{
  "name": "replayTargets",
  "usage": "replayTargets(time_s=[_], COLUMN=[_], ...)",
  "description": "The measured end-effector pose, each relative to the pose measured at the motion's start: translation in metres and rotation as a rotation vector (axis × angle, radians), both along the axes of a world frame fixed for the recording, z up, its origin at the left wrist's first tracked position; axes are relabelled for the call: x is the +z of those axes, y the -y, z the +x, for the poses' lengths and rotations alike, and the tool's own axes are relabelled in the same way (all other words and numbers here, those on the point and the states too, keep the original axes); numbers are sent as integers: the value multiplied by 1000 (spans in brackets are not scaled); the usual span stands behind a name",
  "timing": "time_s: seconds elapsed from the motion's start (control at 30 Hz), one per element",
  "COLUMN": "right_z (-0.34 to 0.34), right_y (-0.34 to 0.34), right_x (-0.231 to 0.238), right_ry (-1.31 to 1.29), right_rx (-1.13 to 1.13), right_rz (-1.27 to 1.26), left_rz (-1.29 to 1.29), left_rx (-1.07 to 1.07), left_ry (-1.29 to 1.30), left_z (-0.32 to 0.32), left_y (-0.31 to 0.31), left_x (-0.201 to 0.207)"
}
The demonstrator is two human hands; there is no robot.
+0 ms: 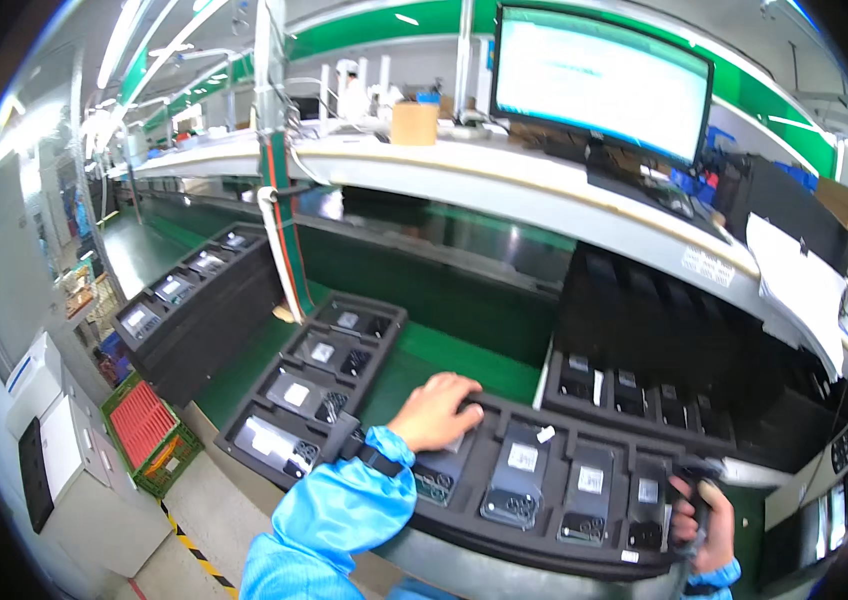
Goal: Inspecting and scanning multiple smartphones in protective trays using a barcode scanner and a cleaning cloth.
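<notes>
While left hand (436,414) touches black tray (554,485), right hand (712,527) grips dark device (699,470).

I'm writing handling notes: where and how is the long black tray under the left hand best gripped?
Probably by both short ends of the black tray, coming from left and right together: it is long, and flat phone-shaped packages lie uncovered in its recesses, so keep it level.

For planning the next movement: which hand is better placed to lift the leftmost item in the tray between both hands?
Left hand, probably: it is close to that item and looks free, while the right hand grips a handheld device at the tray's right end.
</notes>
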State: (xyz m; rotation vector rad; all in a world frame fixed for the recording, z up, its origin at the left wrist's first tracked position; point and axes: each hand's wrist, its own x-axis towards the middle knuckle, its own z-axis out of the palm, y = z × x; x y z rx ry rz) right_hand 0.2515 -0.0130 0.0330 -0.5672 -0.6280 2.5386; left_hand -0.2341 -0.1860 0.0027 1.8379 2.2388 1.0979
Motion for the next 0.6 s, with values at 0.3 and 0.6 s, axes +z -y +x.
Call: replayTargets(time_s=[0.3,0.6], right_z=[-254,-255], right_y=[126,150], right_x=[18,29], right_ry=[284,279], right_rx=[391,397], right_rz=[295,364], left_rz=[73,137], left_rx=[75,52], left_ry=[374,266], left_z=[-9,-10], left_y=[-1,-11], left_x=[5,-16])
